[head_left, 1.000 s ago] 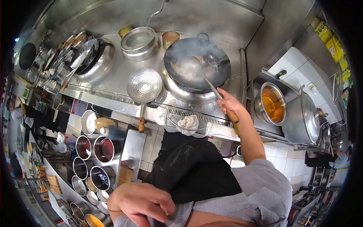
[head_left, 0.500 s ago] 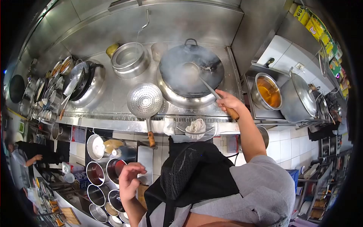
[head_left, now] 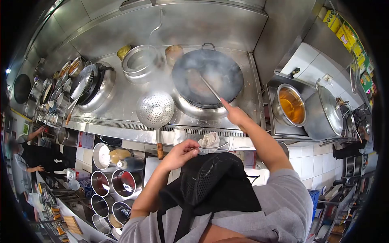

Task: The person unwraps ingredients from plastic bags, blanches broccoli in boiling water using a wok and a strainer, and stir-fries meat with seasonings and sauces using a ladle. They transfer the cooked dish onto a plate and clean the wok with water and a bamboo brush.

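Observation:
My right hand (head_left: 237, 115) is closed around the handle of a ladle (head_left: 208, 86), whose bowl end is down in the black wok (head_left: 237, 75). Steam blurs the food inside the wok. My left hand (head_left: 180, 154) is at the stove's front edge, fingers slightly parted and seemingly holding nothing. Its fingertips point at a crumpled white cloth (head_left: 210, 139) beside a curved metal bar (head_left: 220, 146). Left of the wok, a perforated strainer (head_left: 155, 109) lies on the stove top, its wooden handle projecting over the edge near my left hand.
A lidded-looking steel pot (head_left: 139, 64) stands at the back under a spout (head_left: 156, 26). On the right are a bowl of orange liquid (head_left: 291, 106) and a large covered pot (head_left: 329, 111). Several steel containers (head_left: 100, 183) stand at lower left. Another person (head_left: 34, 158) is at far left.
My left hand has moved up and right to the stove edge by the cloth. My right hand and the ladle have shifted left, and the ladle's bowl has moved left within the wok.

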Motion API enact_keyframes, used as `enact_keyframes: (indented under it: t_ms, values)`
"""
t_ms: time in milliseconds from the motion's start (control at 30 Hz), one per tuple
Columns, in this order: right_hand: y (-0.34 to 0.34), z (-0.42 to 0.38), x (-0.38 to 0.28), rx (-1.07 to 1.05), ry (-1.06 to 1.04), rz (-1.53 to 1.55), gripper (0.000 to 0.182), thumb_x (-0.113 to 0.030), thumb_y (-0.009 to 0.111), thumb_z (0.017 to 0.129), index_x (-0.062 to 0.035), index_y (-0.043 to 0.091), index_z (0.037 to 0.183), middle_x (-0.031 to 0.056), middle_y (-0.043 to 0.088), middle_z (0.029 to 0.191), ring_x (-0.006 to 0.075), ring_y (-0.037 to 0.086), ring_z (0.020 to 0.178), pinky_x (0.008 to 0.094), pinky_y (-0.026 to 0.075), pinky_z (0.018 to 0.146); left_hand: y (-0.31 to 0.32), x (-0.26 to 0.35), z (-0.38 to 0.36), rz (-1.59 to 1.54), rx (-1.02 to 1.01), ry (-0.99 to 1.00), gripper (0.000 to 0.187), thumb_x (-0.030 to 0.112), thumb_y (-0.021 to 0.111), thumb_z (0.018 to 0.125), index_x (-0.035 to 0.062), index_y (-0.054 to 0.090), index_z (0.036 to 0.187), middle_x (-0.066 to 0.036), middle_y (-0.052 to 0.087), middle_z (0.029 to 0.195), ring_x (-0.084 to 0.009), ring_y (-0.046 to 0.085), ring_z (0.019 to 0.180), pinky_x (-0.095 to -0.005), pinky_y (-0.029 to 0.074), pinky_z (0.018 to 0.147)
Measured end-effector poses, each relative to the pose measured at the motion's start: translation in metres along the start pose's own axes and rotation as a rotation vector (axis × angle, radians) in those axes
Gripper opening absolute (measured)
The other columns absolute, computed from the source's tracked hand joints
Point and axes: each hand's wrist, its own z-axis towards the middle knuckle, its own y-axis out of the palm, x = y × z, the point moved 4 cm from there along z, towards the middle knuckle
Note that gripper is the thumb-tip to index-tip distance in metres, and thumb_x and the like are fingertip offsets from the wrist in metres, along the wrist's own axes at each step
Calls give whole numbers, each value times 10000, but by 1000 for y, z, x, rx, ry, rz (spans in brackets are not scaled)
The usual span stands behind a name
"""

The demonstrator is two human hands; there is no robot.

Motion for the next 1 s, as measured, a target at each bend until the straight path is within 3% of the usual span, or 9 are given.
enact_keyframes:
  t_ms: [167,267,467,600,667,700,800,900,1000]
  values:
    - [-62,-59,77,-112,-26,-393,801,-50,463,869,-411,189,1530,217,666,1110,398,656,978,483,516,854,5,-4,62,364,25,-14,255,173,635,946,11,595,1140,-47,642,1019,-124,616,949,-294,507,830]
    - [-78,-39,106,-64,-42,-389,799,-81,490,879,-377,158,1543,235,668,1073,401,655,975,480,519,842,12,13,141,699,273,250,202,173,649,896,56,628,1060,-118,642,1027,-291,625,950,-385,501,836]
    - [-52,5,69,74,125,59,748,-91,512,905,-179,155,1556,306,649,1000,409,662,950,471,523,798,18,-31,255,1172,654,276,144,237,606,901,114,641,967,-92,644,973,-299,608,893,-443,438,859]
    - [-30,-18,106,-343,178,845,814,-66,567,887,-171,123,1561,329,623,1134,445,659,934,454,506,825,20,-45,260,1211,664,309,105,210,636,872,120,641,925,-68,663,876,-278,616,852,-441,440,803]
    - [-41,-33,104,175,-461,190,825,-68,576,878,-181,127,1561,309,610,1194,458,662,890,470,509,790,19,-44,261,1217,669,344,98,207,644,864,126,640,920,-53,662,796,-274,622,807,-427,436,791]
    - [-37,-45,111,-31,-135,197,828,-69,582,870,-187,140,1560,287,571,1284,450,631,1036,456,489,893,19,-43,260,1206,674,343,89,203,646,862,121,650,896,-56,672,799,-276,622,793,-432,431,795]
    - [-36,-88,122,-78,-5,324,843,-29,579,855,-206,152,1560,293,503,1363,443,537,1207,438,420,1014,16,-42,263,1130,625,217,118,233,619,887,120,648,866,-62,688,804,-275,623,826,-437,416,811]
    - [2,-110,158,133,-381,231,867,55,579,830,-230,197,1554,273,415,1447,441,454,1290,414,390,1051,31,-8,250,1059,648,278,93,200,636,872,121,655,828,-61,695,794,-270,623,822,-432,405,811]
    - [8,-117,162,-61,-165,449,853,54,583,830,-187,204,1555,258,394,1473,420,394,1352,376,328,1104,42,-2,241,1064,667,260,64,169,647,858,110,666,843,-42,689,788,-274,619,801,-432,404,831]
